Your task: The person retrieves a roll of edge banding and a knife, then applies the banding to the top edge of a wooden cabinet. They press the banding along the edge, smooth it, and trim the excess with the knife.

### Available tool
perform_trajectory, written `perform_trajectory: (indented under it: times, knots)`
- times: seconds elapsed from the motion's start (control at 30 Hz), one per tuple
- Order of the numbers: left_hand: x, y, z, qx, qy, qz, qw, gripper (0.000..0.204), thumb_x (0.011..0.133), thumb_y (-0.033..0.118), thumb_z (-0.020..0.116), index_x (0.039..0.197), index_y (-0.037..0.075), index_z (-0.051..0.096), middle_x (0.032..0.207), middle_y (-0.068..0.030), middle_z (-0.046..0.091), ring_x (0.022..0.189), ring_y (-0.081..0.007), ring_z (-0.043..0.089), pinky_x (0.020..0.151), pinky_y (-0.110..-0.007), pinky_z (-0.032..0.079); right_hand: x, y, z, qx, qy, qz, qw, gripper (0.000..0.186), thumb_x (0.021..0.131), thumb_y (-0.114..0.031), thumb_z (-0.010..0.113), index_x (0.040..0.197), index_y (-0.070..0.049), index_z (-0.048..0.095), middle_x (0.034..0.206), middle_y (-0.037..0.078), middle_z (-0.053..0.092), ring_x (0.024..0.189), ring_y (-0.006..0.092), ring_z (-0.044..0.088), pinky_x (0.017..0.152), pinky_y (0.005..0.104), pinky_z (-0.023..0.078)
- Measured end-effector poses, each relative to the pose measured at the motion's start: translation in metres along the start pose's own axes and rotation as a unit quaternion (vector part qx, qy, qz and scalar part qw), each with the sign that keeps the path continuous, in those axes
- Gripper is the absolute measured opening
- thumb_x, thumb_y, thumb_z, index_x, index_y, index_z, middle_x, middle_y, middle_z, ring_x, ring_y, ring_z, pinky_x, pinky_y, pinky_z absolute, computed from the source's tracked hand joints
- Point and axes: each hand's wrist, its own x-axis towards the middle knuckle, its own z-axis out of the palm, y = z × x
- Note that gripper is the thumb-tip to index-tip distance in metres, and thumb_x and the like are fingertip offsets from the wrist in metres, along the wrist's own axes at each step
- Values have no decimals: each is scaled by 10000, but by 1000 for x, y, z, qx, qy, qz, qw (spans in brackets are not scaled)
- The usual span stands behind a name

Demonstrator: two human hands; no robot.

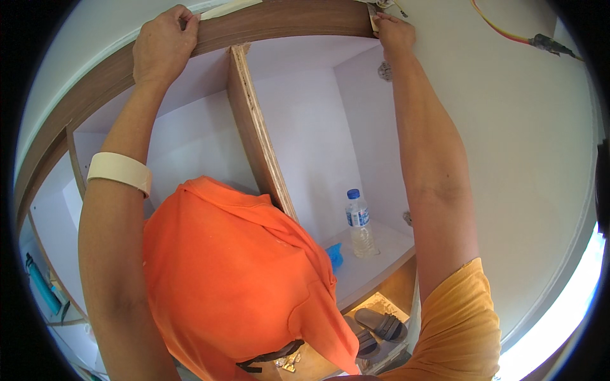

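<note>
Both my arms reach up to the brown wooden board point(286, 22) along the cabinet's top edge. At its left part my left hand point(164, 46) is closed, fingers pinching the end of a pale strip of tape point(230, 8) that runs along the board's upper edge. A wide cream band, like a tape roll, point(118, 171) circles my left forearm. Against the board's right end my right hand point(395, 37) is closed on a small flat piece point(373, 18); its kind is too small to make out.
Below, an orange garment point(229, 267) bulges before the cabinet; whether someone wears it I cannot tell. A raw-edged divider point(254, 120) splits the cabinet. A water bottle point(359, 222) and blue scrap point(334, 256) sit on its shelf, sandals point(381, 324) underneath. Wires point(508, 32) hang upper right.
</note>
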Motion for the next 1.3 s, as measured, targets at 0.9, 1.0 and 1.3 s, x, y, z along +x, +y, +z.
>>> perform_trajectory:
  times: [0.9, 1.0, 1.3]
  knots:
    - [-1, 0, -1, -9, -8, 2, 1000, 378, 987, 456, 615, 1011, 100, 741, 735, -119, 689, 709, -312, 676, 708, -448, 523, -13, -9, -3, 80, -1, 37, 996, 220, 891, -113, 769, 1089, -22, 800, 1048, 113, 746, 853, 179, 699, 739, 291, 621]
    - [0, 1, 0, -12, -11, 1, 1000, 377, 989, 455, 614, 1008, 101, 743, 733, -118, 691, 709, -311, 679, 709, -447, 525, -10, -10, -5, 39, -8, 6, 999, 211, 897, -99, 759, 1089, -21, 799, 1059, 114, 745, 863, 184, 698, 744, 291, 623]
    - [2, -1, 3, -18, 3, 15, 1000, 389, 989, 464, 615, 1014, 100, 748, 741, -115, 702, 718, -308, 691, 713, -449, 532, 12, 10, -5, 112, -19, 18, 993, 187, 909, -82, 751, 1083, -40, 804, 1087, 104, 740, 890, 185, 693, 759, 296, 619]
